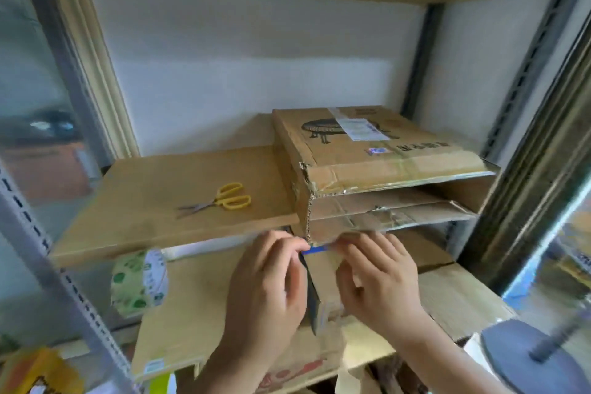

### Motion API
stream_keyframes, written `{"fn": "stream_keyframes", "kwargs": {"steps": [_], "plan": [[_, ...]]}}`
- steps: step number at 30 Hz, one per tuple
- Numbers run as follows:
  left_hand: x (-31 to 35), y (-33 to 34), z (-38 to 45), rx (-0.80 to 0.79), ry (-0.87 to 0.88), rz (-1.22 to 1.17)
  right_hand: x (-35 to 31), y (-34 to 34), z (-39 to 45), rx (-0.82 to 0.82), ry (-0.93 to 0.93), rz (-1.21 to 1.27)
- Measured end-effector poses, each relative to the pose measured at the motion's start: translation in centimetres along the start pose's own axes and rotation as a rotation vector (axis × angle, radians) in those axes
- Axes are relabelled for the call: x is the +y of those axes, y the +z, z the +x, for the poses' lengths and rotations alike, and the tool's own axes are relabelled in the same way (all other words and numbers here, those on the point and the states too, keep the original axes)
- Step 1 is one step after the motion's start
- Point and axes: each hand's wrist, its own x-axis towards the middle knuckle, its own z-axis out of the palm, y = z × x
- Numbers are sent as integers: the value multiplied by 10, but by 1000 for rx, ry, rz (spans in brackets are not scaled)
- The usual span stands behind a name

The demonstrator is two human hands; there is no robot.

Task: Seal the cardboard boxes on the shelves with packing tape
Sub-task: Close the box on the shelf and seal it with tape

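Note:
A flat cardboard box (361,144) lies on the middle shelf at the right, its front end flaps hanging open. Just below its front left corner, my left hand (268,285) and my right hand (380,278) pinch a small blue-tipped strip (315,250) between their fingertips; what the strip is cannot be told. A dark narrow object (311,294) runs down between the two hands. Yellow-handled scissors (220,198) lie on the shelf left of the box. A roll of tape with a green print (140,281) stands on the lower shelf at the left.
Cardboard sheet (166,201) lines the middle shelf. Below, more flattened cardboard boxes (185,313) are stacked. Grey metal shelf uprights (41,253) stand at the left and right. A grey round base with a rod (537,358) sits at the bottom right.

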Motion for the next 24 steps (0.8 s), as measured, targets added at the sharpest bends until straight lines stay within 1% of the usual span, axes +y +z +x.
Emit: {"fn": "stream_keyframes", "kwargs": {"steps": [2,3,5,6,7,9,11,12,14,16,18,21,24], "plan": [[4,24,4,-44,108,42,49,-2,-7,-166,82,-130],[5,34,7,-54,162,72,69,-1,-9,-245,77,-153],[6,48,14,-23,210,141,98,3,-9,-323,39,-124],[7,53,18,30,188,153,105,5,-7,-339,32,-108],[6,57,21,98,133,136,110,6,-5,-346,31,-103],[6,65,29,195,-73,42,111,5,1,-363,25,-86],[4,73,34,196,-321,-6,111,-3,2,-376,65,-33],[2,78,35,177,-414,10,115,-10,2,-343,131,-9],[-2,87,34,146,-508,36,129,-26,3,-213,275,-4],[-1,93,35,155,-544,53,148,-37,13,-125,323,-17],[4,101,34,171,-529,93,167,-44,30,-114,292,-12],[14,116,33,211,-411,128,186,-41,55,-106,250,3],[20,130,35,219,-306,159,196,-35,70,-146,199,-7]]}}
